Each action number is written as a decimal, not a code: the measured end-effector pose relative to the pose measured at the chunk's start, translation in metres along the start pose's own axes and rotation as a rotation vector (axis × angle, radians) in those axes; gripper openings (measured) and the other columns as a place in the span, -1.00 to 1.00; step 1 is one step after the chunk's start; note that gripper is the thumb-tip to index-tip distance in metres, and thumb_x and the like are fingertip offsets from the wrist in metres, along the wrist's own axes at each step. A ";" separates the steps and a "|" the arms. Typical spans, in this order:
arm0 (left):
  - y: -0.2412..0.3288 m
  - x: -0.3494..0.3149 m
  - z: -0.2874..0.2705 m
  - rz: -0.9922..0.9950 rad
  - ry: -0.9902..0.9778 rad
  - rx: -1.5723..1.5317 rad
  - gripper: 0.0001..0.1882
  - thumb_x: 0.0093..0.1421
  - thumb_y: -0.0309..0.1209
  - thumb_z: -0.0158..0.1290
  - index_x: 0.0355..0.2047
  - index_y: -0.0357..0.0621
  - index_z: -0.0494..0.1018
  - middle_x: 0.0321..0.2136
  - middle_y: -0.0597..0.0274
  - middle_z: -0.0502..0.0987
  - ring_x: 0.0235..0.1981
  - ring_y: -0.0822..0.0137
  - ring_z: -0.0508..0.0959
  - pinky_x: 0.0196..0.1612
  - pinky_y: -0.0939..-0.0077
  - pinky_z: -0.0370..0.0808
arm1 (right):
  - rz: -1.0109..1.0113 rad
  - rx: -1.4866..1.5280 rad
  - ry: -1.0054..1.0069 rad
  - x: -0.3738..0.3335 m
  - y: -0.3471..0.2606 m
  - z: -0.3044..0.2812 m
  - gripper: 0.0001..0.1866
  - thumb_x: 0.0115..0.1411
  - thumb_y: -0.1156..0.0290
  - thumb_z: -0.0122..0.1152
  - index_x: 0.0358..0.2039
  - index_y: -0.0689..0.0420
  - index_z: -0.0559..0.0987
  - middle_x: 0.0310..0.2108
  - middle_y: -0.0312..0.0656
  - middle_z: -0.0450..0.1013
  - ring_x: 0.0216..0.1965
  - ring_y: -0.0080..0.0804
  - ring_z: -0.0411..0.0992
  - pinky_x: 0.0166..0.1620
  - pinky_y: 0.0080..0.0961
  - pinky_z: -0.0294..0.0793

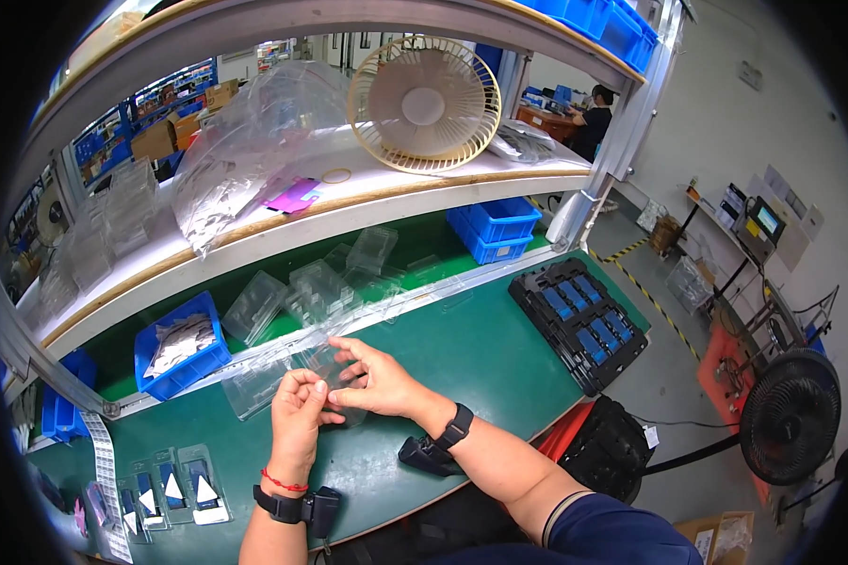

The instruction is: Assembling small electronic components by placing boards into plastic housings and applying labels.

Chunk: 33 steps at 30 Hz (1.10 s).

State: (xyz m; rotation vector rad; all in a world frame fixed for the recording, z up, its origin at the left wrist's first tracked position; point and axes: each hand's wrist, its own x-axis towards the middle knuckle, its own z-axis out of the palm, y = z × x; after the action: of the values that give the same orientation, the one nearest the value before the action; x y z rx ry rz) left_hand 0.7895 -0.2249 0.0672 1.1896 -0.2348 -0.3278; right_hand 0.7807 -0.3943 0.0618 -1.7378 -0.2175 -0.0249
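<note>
My left hand [299, 414] and my right hand [383, 381] meet above the green bench, thumbs close together. Between them is a clear plastic blister shell [350, 415], pinched by both; its outline is faint and partly hidden behind the fingers. The right hand's upper fingers are bent and slightly apart. Just beyond the hands, another clear blister shell [247, 388] lies at the bench's back rail. More clear shells [320, 290] are heaped under the shelf. At the left, several blister packs [198, 485] hold dark blue items with white triangular pieces, beside a strip of labels [106, 476].
A blue bin [219, 350] with pale packets stands left at the back; stacked blue bins [499, 226] are at the right. Black trays with blue parts [575, 320] occupy the right end. A fan [424, 105] sits on the shelf, and a black fan [790, 414] stands right.
</note>
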 end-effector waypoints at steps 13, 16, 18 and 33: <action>-0.005 0.001 -0.005 0.005 -0.026 -0.001 -0.83 0.31 -0.31 -0.13 -0.33 -0.13 0.30 -0.52 0.28 0.40 -0.52 0.46 0.46 -0.51 0.58 0.55 | 0.046 0.073 -0.045 -0.001 -0.008 0.001 -0.19 -0.01 0.40 0.38 0.22 0.18 0.16 -0.05 0.01 0.29 -0.28 -0.45 0.44 -0.27 -0.55 0.50; -0.006 0.001 -0.005 0.016 -0.017 -0.020 -0.83 0.32 -0.31 -0.14 -0.35 -0.13 0.30 -0.53 0.28 0.39 -0.54 0.46 0.45 -0.51 0.58 0.54 | 0.089 0.189 -0.039 0.000 -0.006 -0.002 -0.22 0.01 0.43 0.34 0.21 0.20 0.16 -0.06 0.00 0.30 -0.34 -0.51 0.43 -0.32 -0.60 0.48; -0.004 0.002 -0.006 0.007 0.022 -0.032 -0.83 0.32 -0.32 -0.15 -0.37 -0.13 0.29 -0.54 0.27 0.39 -0.54 0.46 0.45 -0.52 0.58 0.53 | 0.119 0.272 -0.024 0.002 -0.006 -0.006 -0.27 0.03 0.47 0.30 0.19 0.21 0.17 -0.08 -0.02 0.31 -0.43 -0.60 0.41 -0.40 -0.66 0.44; -0.004 0.001 -0.004 -0.008 0.035 0.058 -0.88 0.19 -0.44 0.06 -0.36 -0.14 0.34 -0.52 0.31 0.46 -0.54 0.53 0.46 -0.49 0.65 0.47 | 0.057 0.047 -0.024 0.003 0.005 -0.003 -0.25 0.01 0.38 0.34 0.18 0.21 0.19 -0.07 -0.01 0.29 -0.32 -0.54 0.43 -0.30 -0.62 0.46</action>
State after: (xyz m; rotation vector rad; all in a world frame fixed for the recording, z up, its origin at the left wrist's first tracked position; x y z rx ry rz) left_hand 0.7914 -0.2234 0.0622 1.2533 -0.2103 -0.3091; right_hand 0.7854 -0.3979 0.0576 -1.6971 -0.1850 0.0427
